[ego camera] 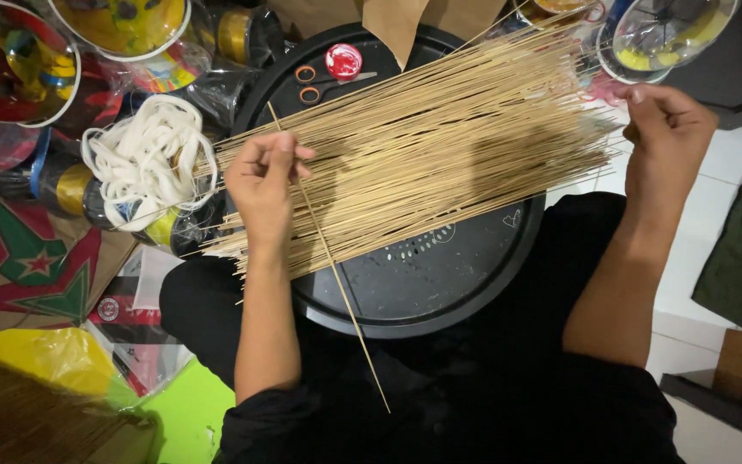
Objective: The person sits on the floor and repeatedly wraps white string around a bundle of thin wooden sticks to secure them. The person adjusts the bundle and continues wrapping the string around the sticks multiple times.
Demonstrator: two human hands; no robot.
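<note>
- Left hand [261, 185] pinches one thin stick [328, 258], held crosswise over the bundle; its lower end juts past the tray rim over the lap.
- Right hand [667, 137] curled at the bundle's right end, fingers closed on the stick tips.
- Stick bundle [440, 146] lies fanned across a round black tray [440, 283], overhanging both rims.
- Scissors [324, 84] and a red-white spool [343, 61] sit on the tray's far edge.
- White cord coil [149, 159] just left of the bundle ends; crowded there.
- Open white floor [732, 185] to the right.
</note>
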